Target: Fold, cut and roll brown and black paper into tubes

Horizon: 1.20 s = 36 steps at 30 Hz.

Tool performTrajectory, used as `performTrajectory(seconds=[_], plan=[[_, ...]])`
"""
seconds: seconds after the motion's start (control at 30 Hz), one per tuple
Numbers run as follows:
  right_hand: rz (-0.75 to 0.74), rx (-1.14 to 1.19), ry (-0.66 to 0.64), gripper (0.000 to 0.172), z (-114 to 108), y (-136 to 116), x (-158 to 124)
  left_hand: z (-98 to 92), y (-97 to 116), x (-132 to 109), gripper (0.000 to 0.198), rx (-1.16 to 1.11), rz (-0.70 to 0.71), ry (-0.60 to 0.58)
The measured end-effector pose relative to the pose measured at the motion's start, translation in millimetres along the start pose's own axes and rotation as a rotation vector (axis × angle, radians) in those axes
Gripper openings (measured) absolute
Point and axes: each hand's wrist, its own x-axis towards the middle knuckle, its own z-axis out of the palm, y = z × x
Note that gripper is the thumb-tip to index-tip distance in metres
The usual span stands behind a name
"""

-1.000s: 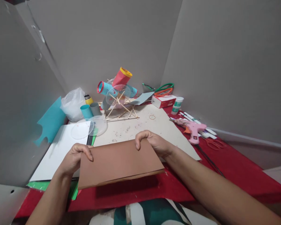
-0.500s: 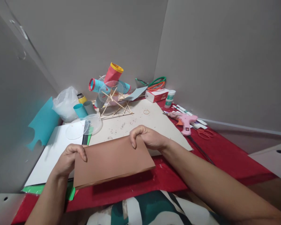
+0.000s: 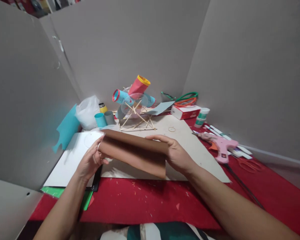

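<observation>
1. Spanning the space between both hands, a brown sheet (image 3: pixel 135 151) is held above the bench (image 3: pixel 145 203), bent along its length, with a dark shaded band across its face.
2. Left end edge: gripped by the left hand (image 3: pixel 91 161), thumb and fingers closed on the corner.
3. Right end edge: held by the right hand (image 3: pixel 176 153), closed on the sheet, with a finger laid along the far edge.
4. Beneath the sheet, a beige board (image 3: pixel 205 163) is seen; its near edge is met by a strip of red bench strewn with small scraps. Room toward the body is given by that strip.
5. Leftward, room is narrowed by a white sheet (image 3: pixel 62 166), reached over by the left hand.
6. Rightward, a stretch of board is left between the right hand and a pink glue gun (image 3: pixel 223 146), set near the board's right edge.
7. Beyond the far edge, room is limited by a stick frame (image 3: pixel 139 115); a thin ring (image 3: pixel 171 129) is noted on the board beside it.
</observation>
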Motion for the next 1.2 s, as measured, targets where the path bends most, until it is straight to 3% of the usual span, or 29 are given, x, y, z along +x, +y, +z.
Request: performTrajectory(seconds=[0.13,0.27,0.4,0.5,0.63,0.73,0.83,0.9,1.03,1.2], plan=[[-0.057,-0.133,0.059,0.030,8,8,-4,2.9,-9,-1,0.052,-0.006,-0.013,-0.024],[0.000,-0.167,0.084,0.041,16,7,-11,5.9,-15,-1,0.053,0.008,0.003,0.021],[0.012,-0.200,0.100,0.041,20,0,-15,7.4,-17,-1,0.063,0.001,0.068,0.046],[0.064,-0.071,0.075,0.035,21,-1,-16,9.2,-19,-2,0.065,-0.003,0.141,0.099],[0.169,0.111,-0.068,0.040,23,7,-19,11.2,-20,-3,0.071,-0.039,0.240,0.210],[0.204,0.143,-0.077,0.063,28,12,-22,10.7,-19,-3,0.076,-0.052,0.293,0.285],[0.139,0.080,-0.028,0.085,33,14,-25,10.2,-18,-4,0.075,-0.036,0.341,0.337],[0.086,0.032,-0.019,0.077,35,15,-26,10.8,-18,-4,0.073,-0.027,0.366,0.350],[0.076,-0.120,0.002,0.038,34,18,-28,14.0,-19,-6,0.061,-0.008,0.343,0.320],[0.088,-0.156,0.078,0.037,26,21,-25,16.9,-18,-9,0.034,0.099,0.278,0.245]])
